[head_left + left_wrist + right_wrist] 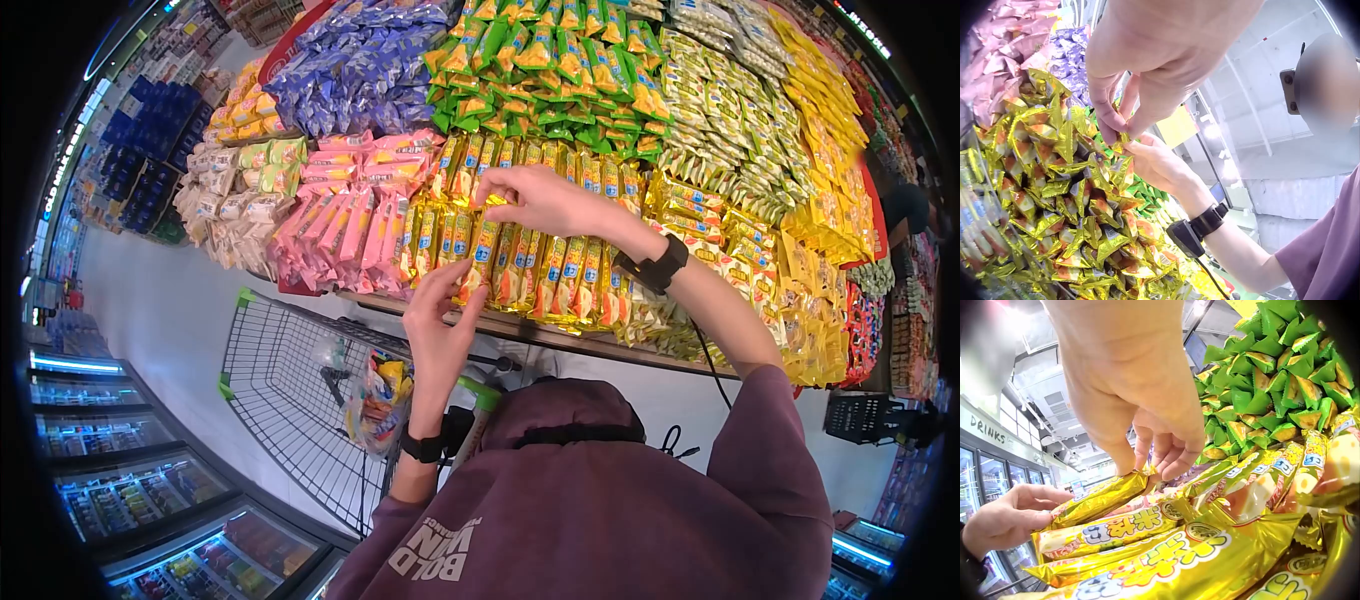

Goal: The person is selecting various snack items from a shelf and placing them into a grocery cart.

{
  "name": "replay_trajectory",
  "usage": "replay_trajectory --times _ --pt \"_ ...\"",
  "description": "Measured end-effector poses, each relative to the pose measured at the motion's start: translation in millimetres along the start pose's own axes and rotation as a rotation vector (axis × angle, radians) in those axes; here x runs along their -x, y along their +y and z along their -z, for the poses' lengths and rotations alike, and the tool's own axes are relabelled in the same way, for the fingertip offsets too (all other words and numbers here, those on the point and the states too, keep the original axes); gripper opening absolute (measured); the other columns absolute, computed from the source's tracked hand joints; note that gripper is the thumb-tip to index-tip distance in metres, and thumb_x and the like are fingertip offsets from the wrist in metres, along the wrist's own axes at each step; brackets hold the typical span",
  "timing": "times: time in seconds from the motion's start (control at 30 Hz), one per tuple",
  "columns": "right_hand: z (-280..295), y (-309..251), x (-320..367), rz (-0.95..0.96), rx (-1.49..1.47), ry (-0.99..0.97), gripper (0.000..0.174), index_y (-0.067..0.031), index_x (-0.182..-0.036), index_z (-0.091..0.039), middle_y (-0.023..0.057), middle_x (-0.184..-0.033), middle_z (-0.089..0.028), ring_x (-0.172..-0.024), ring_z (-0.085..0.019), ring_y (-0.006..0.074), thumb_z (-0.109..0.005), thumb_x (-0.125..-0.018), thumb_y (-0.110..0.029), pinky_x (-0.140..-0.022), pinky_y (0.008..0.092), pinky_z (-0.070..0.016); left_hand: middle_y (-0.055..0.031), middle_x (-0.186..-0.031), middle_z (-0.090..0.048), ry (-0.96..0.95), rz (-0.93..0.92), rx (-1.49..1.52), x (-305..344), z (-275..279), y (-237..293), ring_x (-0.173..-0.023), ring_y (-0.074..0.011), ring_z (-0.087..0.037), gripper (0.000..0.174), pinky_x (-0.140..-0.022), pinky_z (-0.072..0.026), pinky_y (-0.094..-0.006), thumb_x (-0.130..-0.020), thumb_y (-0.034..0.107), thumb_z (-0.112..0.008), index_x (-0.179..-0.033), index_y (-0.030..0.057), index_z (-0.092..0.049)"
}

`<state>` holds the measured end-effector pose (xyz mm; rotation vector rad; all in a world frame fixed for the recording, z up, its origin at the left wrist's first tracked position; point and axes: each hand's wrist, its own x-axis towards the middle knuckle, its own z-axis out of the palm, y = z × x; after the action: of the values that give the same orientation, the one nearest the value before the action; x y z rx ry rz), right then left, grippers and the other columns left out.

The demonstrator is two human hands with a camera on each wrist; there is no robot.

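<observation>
A gold snack packet [483, 243] [1100, 499] is held by both hands over rows of similar packets. The right hand [548, 200] [1135, 394] pinches the packet's far end between thumb and fingers. At its near end, the left hand [440, 315] [1007, 519] grips with thumb and fingertips. In the left wrist view, the left hand [1154, 50] and right hand [1160, 164] come close together, hiding most of the packet. More gold packets [555, 275] [1160, 556] lie side by side just beneath.
Pink packets [345, 225] lie left of the gold ones, purple packets [365, 70] and green packets [550, 60] behind them. A wire shopping cart [290, 370] with a filled plastic bag [382, 400] stands at the display's near left side. Freezers [150, 490] line the lower left.
</observation>
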<state>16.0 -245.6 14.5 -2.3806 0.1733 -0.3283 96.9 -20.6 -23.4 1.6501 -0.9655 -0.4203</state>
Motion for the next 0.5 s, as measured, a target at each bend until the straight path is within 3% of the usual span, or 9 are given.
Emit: replay_trajectory --times 0.3,0.5 --pt "4 4 1 -0.124 0.022 -0.142 0.02 -0.0081 -0.107 -0.061 0.0089 -0.075 -0.057 -0.071 -0.056 0.0211 -0.066 -0.089 -0.016 -0.065 0.0364 -0.0445 -0.008 -0.115 -0.064 -0.012 -0.089 -0.105 -3 -7 0 -0.087 -0.0084 -0.061 0.034 -0.075 -0.0529 -0.0222 -0.085 0.003 -0.072 -0.119 0.003 -0.068" --pt "4 4 3 -0.089 0.071 -0.11 0.018 -0.0064 -0.103 -0.061 0.0107 -0.077 -0.058 -0.074 -0.055 0.0237 -0.066 -0.088 -0.016 -0.068 0.0381 -0.0436 -0.0085 -0.115 -0.066 -0.033 -0.112 -0.084 -5 -11 -3 -0.08 -0.0076 -0.061 0.032 -0.071 -0.0529 -0.0221 -0.086 0.002 -0.071 -0.118 0.0012 -0.068"
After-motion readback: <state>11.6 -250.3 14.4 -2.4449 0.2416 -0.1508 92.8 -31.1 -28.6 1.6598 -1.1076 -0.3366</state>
